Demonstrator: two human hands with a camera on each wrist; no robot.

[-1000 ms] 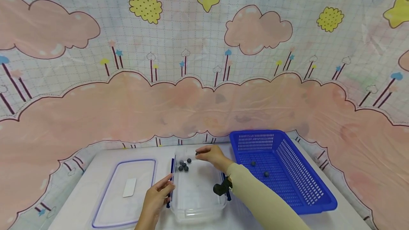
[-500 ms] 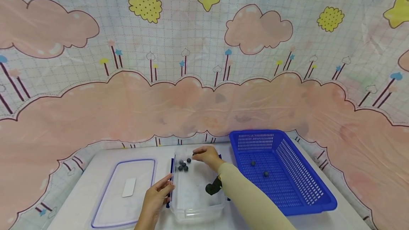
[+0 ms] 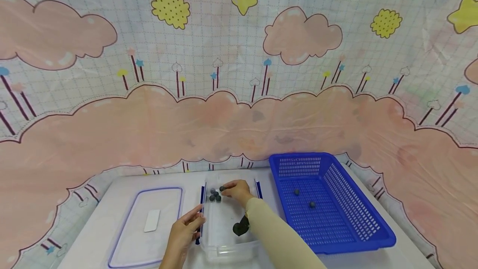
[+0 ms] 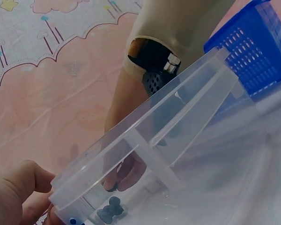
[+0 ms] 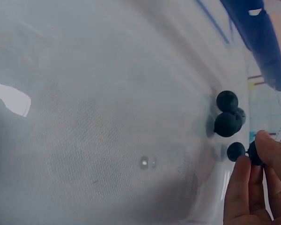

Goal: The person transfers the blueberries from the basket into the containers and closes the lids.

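A clear plastic box (image 3: 229, 250) with dark blue side clips stands at the middle of the white table. My left hand (image 3: 183, 231) holds its left side, thumb and fingers at the edge in the left wrist view. Inside the box my right hand (image 3: 239, 191) is low over the far left part. Between its thumb and fingers, the right wrist view shows a pinched blueberry (image 5: 255, 153), partly hidden. Another blueberry (image 5: 236, 152) lies right beside the fingertips. Several more blueberries (image 5: 226, 124) are clustered at the box's end wall.
Right of the box, a blue perforated basket (image 3: 358, 242) holds two blueberries (image 3: 312, 204). A clear lid with a blue seal (image 3: 130, 235) lies on the left, with a white rectangle (image 3: 152, 220) on it. A patterned cloth (image 3: 239, 128) hangs behind the table.
My right hand has moved left and lower inside the box, up to the blueberries. The left hand has stayed on the box's side.
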